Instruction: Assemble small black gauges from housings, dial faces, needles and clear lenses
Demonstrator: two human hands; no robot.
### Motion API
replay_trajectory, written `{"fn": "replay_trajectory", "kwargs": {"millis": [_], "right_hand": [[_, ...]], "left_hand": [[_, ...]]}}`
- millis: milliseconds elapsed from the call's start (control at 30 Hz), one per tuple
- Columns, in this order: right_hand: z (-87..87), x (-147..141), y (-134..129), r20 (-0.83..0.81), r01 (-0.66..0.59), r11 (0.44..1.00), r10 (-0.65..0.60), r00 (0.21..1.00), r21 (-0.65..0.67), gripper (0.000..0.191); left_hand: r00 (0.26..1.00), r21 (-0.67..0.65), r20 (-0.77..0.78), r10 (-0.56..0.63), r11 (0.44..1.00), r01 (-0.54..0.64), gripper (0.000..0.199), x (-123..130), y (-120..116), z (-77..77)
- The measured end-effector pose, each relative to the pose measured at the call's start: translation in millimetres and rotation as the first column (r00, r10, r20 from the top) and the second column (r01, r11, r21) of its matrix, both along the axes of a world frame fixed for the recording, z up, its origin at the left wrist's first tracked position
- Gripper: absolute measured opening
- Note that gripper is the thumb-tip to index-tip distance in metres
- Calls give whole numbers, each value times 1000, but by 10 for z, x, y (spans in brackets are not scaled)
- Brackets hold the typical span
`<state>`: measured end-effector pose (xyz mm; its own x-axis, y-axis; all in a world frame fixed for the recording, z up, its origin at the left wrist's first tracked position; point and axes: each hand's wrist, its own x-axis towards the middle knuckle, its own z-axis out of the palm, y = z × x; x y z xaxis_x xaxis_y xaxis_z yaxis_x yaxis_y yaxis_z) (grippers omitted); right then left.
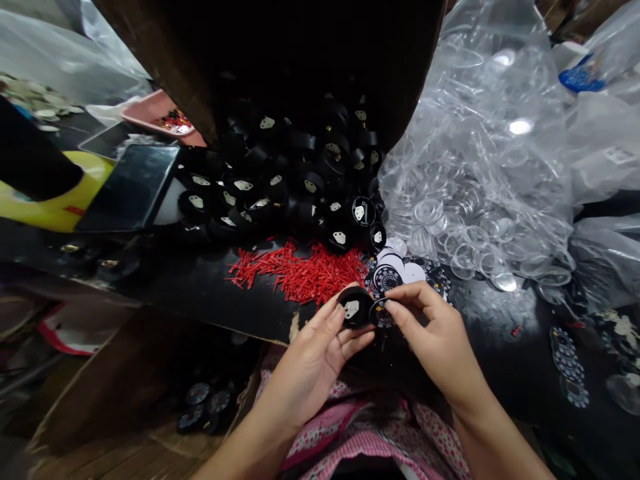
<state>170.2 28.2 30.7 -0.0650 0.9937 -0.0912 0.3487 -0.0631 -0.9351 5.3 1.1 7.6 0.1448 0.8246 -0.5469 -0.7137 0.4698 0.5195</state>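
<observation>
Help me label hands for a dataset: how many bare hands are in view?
2. The left hand, low centre, holds a black housing; the right hand, beside it, pinches a dark dial. No other bare hand shows.

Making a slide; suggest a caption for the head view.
Left hand holds round black plastic housing; right hand, printed black disc.

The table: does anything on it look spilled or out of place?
A red bit lies beyond the right hand, well apart from the red pile, so it looks stray. The pile itself lies loose on the table, though perhaps deliberately.
</observation>
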Motion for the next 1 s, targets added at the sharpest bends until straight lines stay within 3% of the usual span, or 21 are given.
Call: {"fn": "replay_trajectory", "kwargs": {"millis": [133,300,500,767,867,1000], "right_hand": [[33,-33,1,-19,6,1000,-5,1000,13,6],[61,-131,10,144,-56,994,43,989,88,2],[25,-75,54,9,-114,984,116,993,-134,10],[-57,-17,27,51,-127,973,139,989,-192,14],[-74,16,-75,-41,-219,952,215,976,-213,10],[-62,43,-144,-15,-299,944,300,954,-137,14]], "left_hand": [[999,16,-33,-42,999,43,27,59,-18,10],[975,106,-200,-94,987,117,31,98,-67,-40],[927,127,-338,-163,968,217,36,30,-91,-80],[903,163,-409,-135,962,218,32,77,-108,-108],[849,170,-507,-149,948,268,29,59,-146,-103],[746,173,-647,-159,922,347,28,-45,-242,-128]]}}
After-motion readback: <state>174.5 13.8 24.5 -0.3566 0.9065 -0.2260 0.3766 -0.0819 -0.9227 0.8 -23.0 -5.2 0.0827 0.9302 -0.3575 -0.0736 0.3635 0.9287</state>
